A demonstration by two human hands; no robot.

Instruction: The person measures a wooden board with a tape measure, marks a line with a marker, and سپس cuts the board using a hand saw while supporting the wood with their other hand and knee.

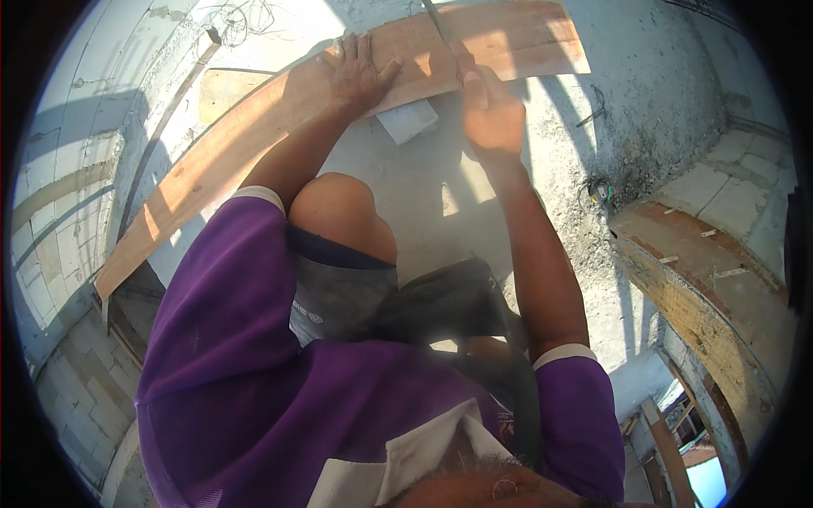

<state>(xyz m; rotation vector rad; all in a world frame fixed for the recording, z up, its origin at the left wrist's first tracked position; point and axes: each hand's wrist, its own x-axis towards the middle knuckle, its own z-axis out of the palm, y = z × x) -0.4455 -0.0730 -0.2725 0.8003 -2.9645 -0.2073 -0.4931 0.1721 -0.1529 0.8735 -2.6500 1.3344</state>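
Head view: The plank (275, 103) lies across the floor (423, 190), its near edge above a pale block (408, 121); whether the block bears it cannot be confirmed. Right hand (494, 114): fingers clenched round the handle of what appears to be a saw (439, 24), seen edge-on, crossing the plank short of its right end. Left hand (360, 78): fingers spread, released, laid on the plank left of the saw. Step in hand, as judged: cutting across the plank. Next move calls for steady left-hand pressure and a straight stroke.
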